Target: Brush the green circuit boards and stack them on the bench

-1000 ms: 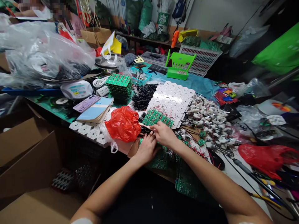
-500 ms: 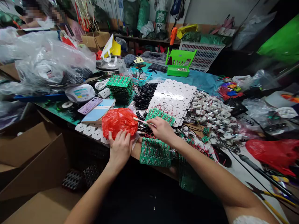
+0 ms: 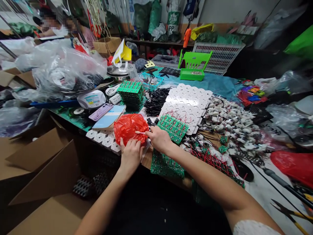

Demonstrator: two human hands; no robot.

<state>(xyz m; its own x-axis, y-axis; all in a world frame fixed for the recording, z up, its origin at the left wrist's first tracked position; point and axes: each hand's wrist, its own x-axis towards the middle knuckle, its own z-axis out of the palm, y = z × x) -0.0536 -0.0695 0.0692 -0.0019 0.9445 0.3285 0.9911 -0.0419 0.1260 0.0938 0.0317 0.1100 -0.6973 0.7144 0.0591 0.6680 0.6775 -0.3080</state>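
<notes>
A crumpled red plastic bag (image 3: 126, 125) lies at the front edge of the bench. My left hand (image 3: 131, 156) grips its near side, thumb and fingers bent over the plastic. In my right hand (image 3: 159, 139) is a slim white stick (image 3: 140, 132) with a thicker tip, pinched between thumb and fingers. That tip is over the right part of the bag; whether it touches the plastic I cannot tell. Green circuit boards (image 3: 172, 127) with red wires lie just beyond my right hand, and another green board (image 3: 166, 164) is under my right forearm.
White perforated sheets (image 3: 184, 101) and a heap of white wired parts (image 3: 230, 120) cover the bench's middle and right. A blue booklet (image 3: 109, 119), purple phone (image 3: 100, 112) and stacked boards (image 3: 130, 94) stand left. Pliers (image 3: 290, 213) lie lower right; cardboard boxes (image 3: 46, 176) lower left.
My right hand has brought the white stick left and slightly down, from the bag's right edge to over the bag. My left hand stays on the bag. The view has shifted a little left.
</notes>
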